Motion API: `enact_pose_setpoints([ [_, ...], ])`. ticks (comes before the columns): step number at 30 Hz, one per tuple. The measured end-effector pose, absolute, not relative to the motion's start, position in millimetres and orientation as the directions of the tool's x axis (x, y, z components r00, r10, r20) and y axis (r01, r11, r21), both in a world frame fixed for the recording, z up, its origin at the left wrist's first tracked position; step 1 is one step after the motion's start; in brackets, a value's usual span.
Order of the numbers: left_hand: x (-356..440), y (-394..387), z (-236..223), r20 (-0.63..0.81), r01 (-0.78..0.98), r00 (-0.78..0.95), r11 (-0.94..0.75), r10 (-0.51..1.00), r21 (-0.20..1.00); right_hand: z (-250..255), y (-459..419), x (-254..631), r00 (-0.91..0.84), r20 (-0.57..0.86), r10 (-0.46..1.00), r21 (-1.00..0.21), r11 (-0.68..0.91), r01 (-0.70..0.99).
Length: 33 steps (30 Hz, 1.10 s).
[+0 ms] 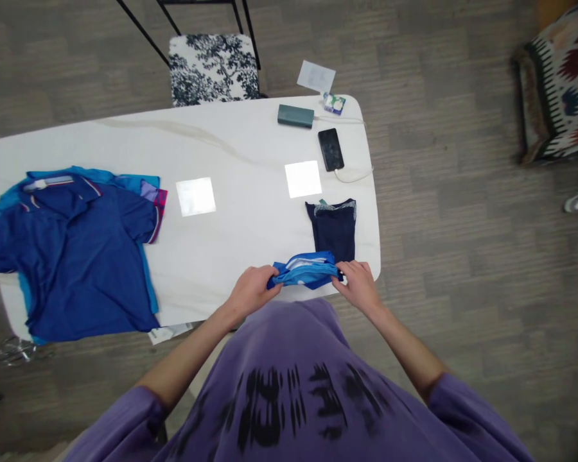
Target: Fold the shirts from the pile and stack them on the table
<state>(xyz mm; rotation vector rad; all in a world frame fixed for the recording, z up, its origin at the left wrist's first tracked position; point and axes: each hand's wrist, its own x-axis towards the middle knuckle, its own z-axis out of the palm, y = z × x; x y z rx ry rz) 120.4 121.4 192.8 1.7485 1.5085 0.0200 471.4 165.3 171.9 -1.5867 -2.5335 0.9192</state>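
A folded bright-blue garment (304, 270) is held just above the near edge of the white table (241, 160). My left hand (251, 290) grips its left end with closed fingers. My right hand (359, 284) pinches its right end. Directly behind it lies a folded dark navy garment (334, 228) flat on the table. A dark blue polo shirt (79, 250) lies spread out at the table's left end, on top of lighter blue shirts (144, 184).
At the far right of the table are a black phone (330, 149) with a white cable, a teal power bank (295, 115) and a small box (334, 103). A patterned chair (213, 67) stands behind the table. A patterned seat (559, 83) is at the right.
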Motion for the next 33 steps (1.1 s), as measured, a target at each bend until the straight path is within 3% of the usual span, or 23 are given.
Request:
enact_pose_setpoints([
  [5,164,186,208,-0.478,0.756,0.349,0.059,0.806,0.651,190,221,529,-0.39,-0.278,0.878,-0.523,0.203,0.828],
  [8,192,257,162,-0.449,0.788,0.314,0.034,0.837,0.615,151,285,545,-0.313,-0.264,0.912,-0.428,0.18,0.886],
  [13,247,318,61,-0.267,0.922,0.143,-0.03,0.953,0.387,63,330,540,-0.233,-0.28,0.932,-0.272,0.156,0.95],
  [19,284,260,9,-0.36,0.856,0.458,-0.294,0.813,0.425,20,266,514,-0.366,-0.423,0.829,-0.302,0.252,0.92],
  [22,293,236,4,-0.399,0.874,0.442,-0.285,0.803,0.394,15,245,507,-0.34,-0.457,0.822,-0.267,0.238,0.934],
  [29,277,216,17,-0.331,0.862,0.436,-0.284,0.837,0.42,21,234,497,-0.354,-0.422,0.834,-0.239,0.275,0.931],
  [33,215,176,27,-0.398,0.897,0.317,-0.136,0.861,0.42,22,227,484,-0.334,-0.438,0.834,-0.201,0.271,0.941],
])
